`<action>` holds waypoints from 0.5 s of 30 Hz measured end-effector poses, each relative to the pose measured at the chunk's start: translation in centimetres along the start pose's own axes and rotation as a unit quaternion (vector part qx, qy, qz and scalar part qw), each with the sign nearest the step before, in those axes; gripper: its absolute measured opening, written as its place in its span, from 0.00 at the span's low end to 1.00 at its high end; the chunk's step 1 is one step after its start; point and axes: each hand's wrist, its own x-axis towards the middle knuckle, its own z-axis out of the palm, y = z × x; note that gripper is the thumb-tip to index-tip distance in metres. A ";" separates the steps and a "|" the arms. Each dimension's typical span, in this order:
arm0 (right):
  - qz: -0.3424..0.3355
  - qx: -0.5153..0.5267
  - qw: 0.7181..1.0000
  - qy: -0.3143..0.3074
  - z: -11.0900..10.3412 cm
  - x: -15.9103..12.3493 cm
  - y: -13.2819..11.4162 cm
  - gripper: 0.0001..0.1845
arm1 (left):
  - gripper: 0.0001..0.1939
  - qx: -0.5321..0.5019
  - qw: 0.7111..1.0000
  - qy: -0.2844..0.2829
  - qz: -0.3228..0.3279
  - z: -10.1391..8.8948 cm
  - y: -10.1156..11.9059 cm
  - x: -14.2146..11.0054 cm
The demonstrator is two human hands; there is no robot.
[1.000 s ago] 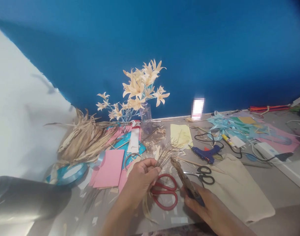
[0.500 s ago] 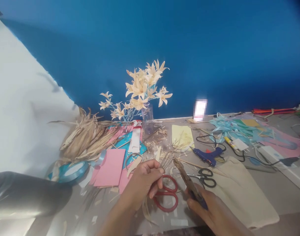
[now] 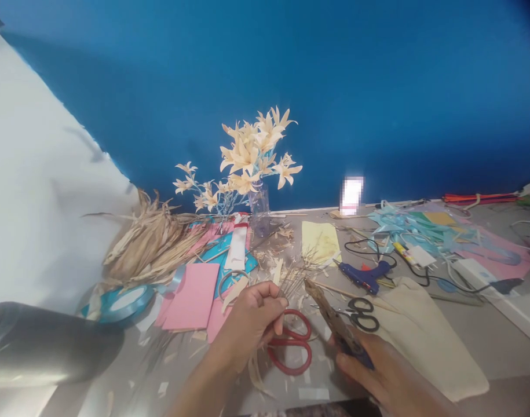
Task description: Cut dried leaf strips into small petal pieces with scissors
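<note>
- Across the grey table (image 3: 486,324), crowded on both sides; likely easier to move upward than sideways.
- Close by the right wrist, spread as a soft cloth (image 3: 430,341) with a loose edge, liable to drag if brushed.
- Clamped in the right hand (image 3: 373,365) by the handles, as worn pliers (image 3: 329,315), nose pointing up and towards the left hand (image 3: 247,324); cannot tell if parted at the tip. Probably stiff, rather heavy, hard to damage; best gripped well back on the handles.
- Just beyond and below the left fingers, lying as red scissors (image 3: 291,342), handles nearest; likely to snag a low sweep.
- Just beside the pliers, lying as black scissors (image 3: 358,314); best given a little berth.
- Fanned out past the left fingertips, pinched together, as thin stalks (image 3: 293,281); cannot tell if actually held. Probably light, springy, easily bent; best pinched near the ends.
</note>
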 end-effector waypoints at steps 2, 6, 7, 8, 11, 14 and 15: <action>0.001 -0.009 1.000 0.007 0.1 0.1 0.1 0.16 | 0.11 0.004 1.000 0.003 0.001 0.0 -0.1 0.1; -0.001 -0.028 1.000 0.010 0.4 0.2 0.5 0.15 | 0.11 0.003 1.000 0.009 0.002 0.0 -0.1 0.1; 0.000 -0.030 0.999 0.011 0.4 0.2 0.6 0.15 | 0.11 -0.001 1.000 0.007 0.004 0.0 -0.1 0.1; 0.003 -0.032 0.999 0.014 0.5 0.2 0.7 0.15 | 0.11 -0.007 1.000 0.004 0.006 0.0 -0.1 0.1; 0.010 -0.033 0.999 0.020 0.4 0.2 0.9 0.15 | 0.12 -0.022 1.000 0.000 0.015 0.0 -0.2 0.1; 0.018 -0.026 0.999 0.022 0.4 0.2 0.8 0.16 | 0.13 -0.019 1.000 0.004 0.018 0.0 -0.4 0.2; 0.022 -0.023 0.999 0.027 0.4 0.2 0.7 0.16 | 0.13 -0.013 1.000 0.007 0.018 -0.1 -0.4 0.2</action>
